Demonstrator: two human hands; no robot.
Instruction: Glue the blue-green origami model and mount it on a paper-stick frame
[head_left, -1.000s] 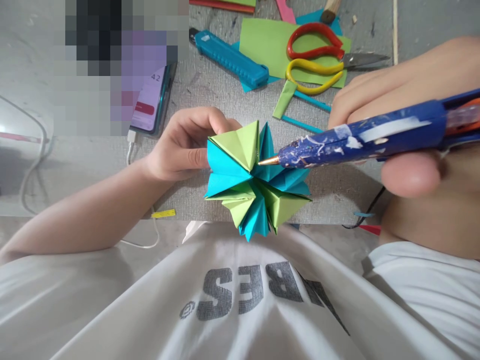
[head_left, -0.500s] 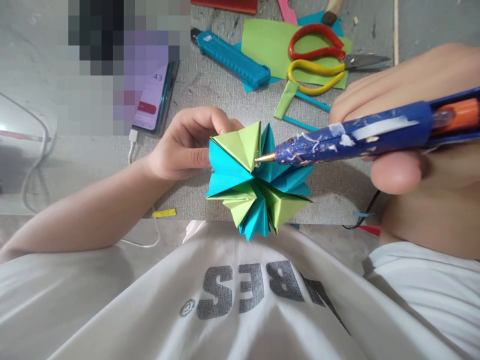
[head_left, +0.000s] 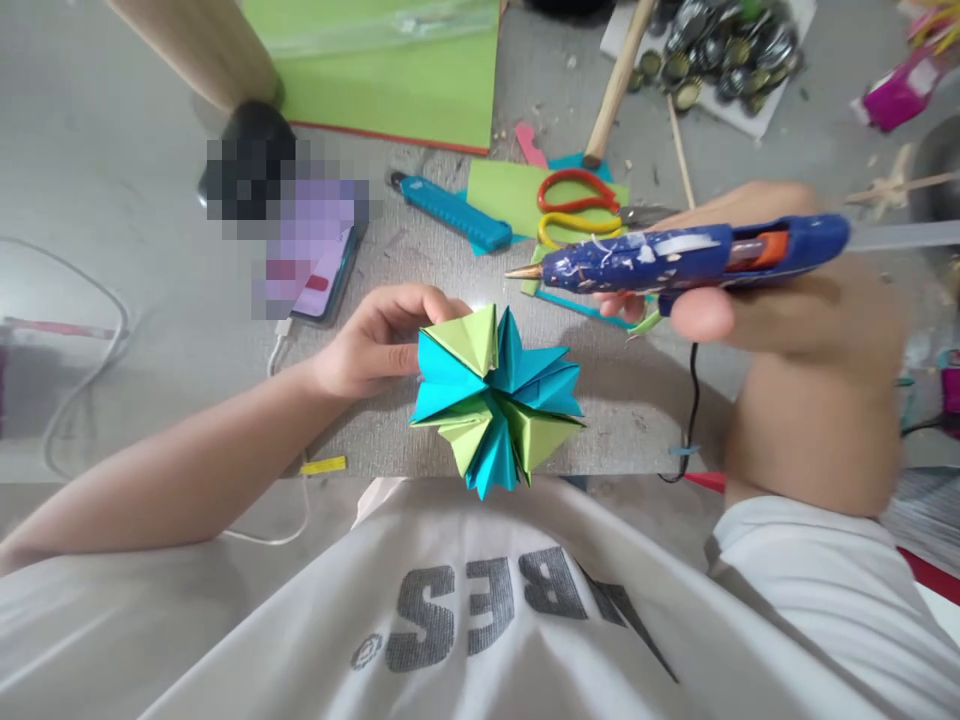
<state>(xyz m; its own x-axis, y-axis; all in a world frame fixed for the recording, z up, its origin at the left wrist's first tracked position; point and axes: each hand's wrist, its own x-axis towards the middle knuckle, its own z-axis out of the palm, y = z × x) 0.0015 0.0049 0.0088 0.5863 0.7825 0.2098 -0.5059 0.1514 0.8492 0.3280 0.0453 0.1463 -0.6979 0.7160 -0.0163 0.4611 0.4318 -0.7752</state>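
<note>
My left hand grips a folded paper ball by its left side, thumb in front and the other fingers partly hidden behind it. Blue and lime-green pointed folds fan out from the ball's centre, close to the table's front edge. Wrapped in my right hand is a blue hot glue gun, smeared with white dried glue. Its brass nozzle points left and hangs above the ball, apart from it. A glue stick juts out of the gun's rear.
Beyond the ball lie a blue utility knife, red-and-yellow-handled scissors and green paper. A phone on a white cable is at the left. Bottle caps and a wooden stick lie at the back.
The glue gun has drawn up and away from the ball; its nozzle was touching a green fold before. The view has shifted to show more of the table's far side. My left hand keeps its hold.
</note>
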